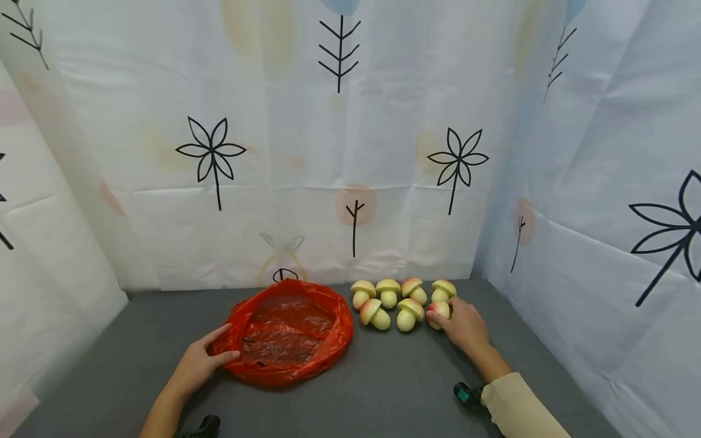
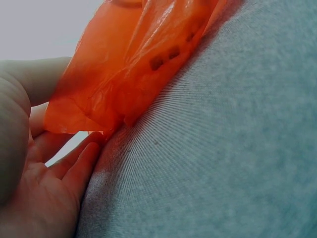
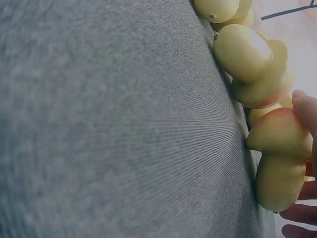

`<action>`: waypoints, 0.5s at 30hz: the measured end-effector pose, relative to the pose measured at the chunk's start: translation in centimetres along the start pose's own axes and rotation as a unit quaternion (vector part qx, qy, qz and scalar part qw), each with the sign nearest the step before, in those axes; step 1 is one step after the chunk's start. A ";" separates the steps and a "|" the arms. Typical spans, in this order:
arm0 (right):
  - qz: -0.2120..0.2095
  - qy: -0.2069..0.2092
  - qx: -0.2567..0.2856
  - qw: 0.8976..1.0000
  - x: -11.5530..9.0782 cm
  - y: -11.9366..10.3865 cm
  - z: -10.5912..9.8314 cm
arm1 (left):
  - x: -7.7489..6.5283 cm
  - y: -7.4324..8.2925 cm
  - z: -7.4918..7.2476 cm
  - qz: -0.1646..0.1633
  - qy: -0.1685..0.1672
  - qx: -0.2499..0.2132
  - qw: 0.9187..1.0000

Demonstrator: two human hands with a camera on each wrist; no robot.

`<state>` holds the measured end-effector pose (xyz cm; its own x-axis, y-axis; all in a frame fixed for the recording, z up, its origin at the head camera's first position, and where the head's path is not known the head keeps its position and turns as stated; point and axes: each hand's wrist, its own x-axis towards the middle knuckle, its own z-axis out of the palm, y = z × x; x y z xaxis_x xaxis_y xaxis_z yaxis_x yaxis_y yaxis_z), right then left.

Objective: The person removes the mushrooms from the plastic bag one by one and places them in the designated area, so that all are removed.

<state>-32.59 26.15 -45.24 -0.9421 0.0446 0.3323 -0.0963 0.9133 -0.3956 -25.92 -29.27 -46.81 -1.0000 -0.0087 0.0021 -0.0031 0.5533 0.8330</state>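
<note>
A red plastic bag (image 1: 290, 374) lies with its mouth spread wide on the left part of the grey tabletop. My left hand (image 1: 199, 362) holds its left side, the rim between thumb and fingers; the left wrist view shows the thin film (image 2: 114, 74) between them. On the right, my right hand (image 1: 465, 325) grips a pale yellow-green toy mushroom (image 1: 438, 313) with a reddish cap. The right wrist view shows the thumb on the cap of this mushroom (image 3: 280, 134) and fingers behind it. Other such mushrooms (image 1: 406, 314) stand or lean in two rows to its left and behind.
The grey table (image 1: 350, 407) ends at a white patterned curtain (image 1: 383, 243) behind, with more curtain at both sides. Black bands (image 1: 468, 394) sit at the wrists. The mushroom group stands between the bag and my right hand, near the back edge.
</note>
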 end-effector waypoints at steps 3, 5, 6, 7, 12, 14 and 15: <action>0.006 0.000 -0.002 1.000 0.2 -0.1 0.2 | 0.0 -0.1 0.0 0.000 0.001 -0.001 1.000; 0.009 0.002 -0.004 1.000 0.2 -0.1 0.3 | 0.1 -0.2 0.1 0.001 0.001 -0.002 1.000; 0.009 0.003 -0.006 1.000 0.2 -0.2 0.3 | 0.1 -0.3 0.1 0.001 0.002 -0.001 1.000; 0.009 0.004 -0.008 1.000 0.2 -0.2 0.3 | 0.1 -0.3 0.1 0.002 0.002 -0.001 1.000; 0.005 0.017 -0.021 1.000 0.2 -0.4 0.5 | 0.1 -0.4 0.1 0.004 0.005 -0.002 1.000; 0.003 0.021 -0.026 0.999 0.2 -0.5 0.5 | 0.1 -0.3 0.1 0.005 0.005 -0.005 1.000; 0.002 0.023 -0.028 0.999 0.2 -0.6 0.5 | 0.1 -0.3 0.1 0.004 0.005 -0.007 1.000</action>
<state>-32.86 25.44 -45.39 -0.9269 0.0647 0.3698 -0.0739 0.9343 -0.3487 -26.03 -29.34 -47.10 -0.9998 -0.0129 0.0150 0.0056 0.5421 0.8403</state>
